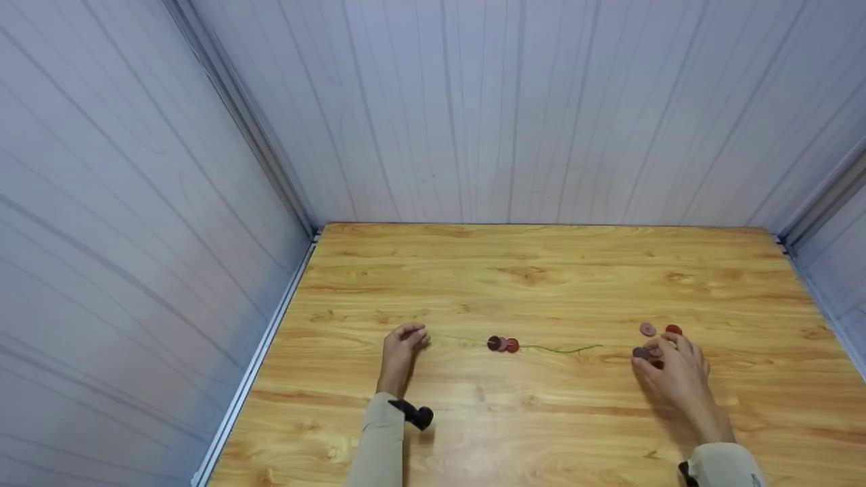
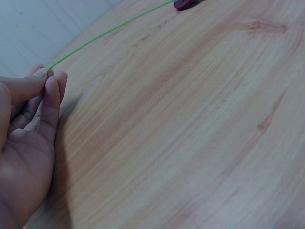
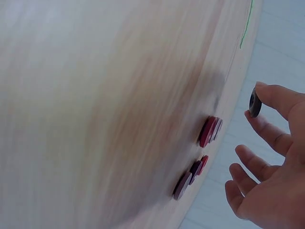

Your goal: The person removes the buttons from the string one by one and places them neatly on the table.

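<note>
A green string (image 1: 558, 350) runs across the table, with several dark red, pinkish and red buttons (image 1: 513, 345) threaded on it near its middle. My left hand (image 1: 402, 352) pinches the string's left end between thumb and fingertips, as the left wrist view shows with the taut green string (image 2: 109, 31). My right hand (image 1: 680, 375) pinches a dark button (image 3: 255, 103) on edge between thumb and index finger, held above the table. Below that hand several loose buttons (image 3: 208, 131) in red, purple and pinkish tones lie on the wood, partly hidden by it in the head view.
The wooden tabletop (image 1: 528, 270) meets pale panelled walls (image 1: 473, 122) at the back and sides. A pinkish button (image 1: 647, 329) and a red button (image 1: 673, 329) lie just beyond the right hand. The string's right end lies loose left of that hand.
</note>
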Available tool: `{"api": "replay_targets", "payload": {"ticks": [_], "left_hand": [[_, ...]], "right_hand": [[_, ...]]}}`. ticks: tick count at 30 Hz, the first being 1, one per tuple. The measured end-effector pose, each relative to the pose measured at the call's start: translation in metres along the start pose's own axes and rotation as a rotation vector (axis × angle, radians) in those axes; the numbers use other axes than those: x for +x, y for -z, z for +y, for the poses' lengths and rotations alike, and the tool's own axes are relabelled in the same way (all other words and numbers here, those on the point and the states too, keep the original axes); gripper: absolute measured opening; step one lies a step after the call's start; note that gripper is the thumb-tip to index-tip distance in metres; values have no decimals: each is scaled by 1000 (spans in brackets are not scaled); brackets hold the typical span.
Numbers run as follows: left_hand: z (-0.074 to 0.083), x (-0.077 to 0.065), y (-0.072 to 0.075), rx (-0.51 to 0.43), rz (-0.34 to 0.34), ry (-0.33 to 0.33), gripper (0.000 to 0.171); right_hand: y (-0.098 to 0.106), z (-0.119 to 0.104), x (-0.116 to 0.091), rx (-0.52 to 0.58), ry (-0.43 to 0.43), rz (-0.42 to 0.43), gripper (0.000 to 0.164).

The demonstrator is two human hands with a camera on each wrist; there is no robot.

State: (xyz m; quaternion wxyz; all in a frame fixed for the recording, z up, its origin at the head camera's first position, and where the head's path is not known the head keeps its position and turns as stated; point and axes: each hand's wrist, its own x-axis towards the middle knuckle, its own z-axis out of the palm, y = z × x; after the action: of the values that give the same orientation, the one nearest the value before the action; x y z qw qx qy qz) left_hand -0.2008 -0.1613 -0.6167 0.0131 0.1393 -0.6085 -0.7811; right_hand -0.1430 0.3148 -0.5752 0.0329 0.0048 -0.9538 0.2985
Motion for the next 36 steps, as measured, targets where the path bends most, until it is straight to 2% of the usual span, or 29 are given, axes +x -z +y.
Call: {"api": "replay_targets", "payload": {"ticks": [18, 25, 36], "left_hand": [[1, 0, 0, 51, 27, 12, 20], [0, 0, 0, 4, 1, 28, 25], [3, -1, 0, 2, 6, 22, 24]], "right_hand": [[17, 21, -22, -4, -113, -34, 56], [20, 29, -31, -16, -152, -24, 58], [27, 40, -42, -19, -221, -49, 63]]}}
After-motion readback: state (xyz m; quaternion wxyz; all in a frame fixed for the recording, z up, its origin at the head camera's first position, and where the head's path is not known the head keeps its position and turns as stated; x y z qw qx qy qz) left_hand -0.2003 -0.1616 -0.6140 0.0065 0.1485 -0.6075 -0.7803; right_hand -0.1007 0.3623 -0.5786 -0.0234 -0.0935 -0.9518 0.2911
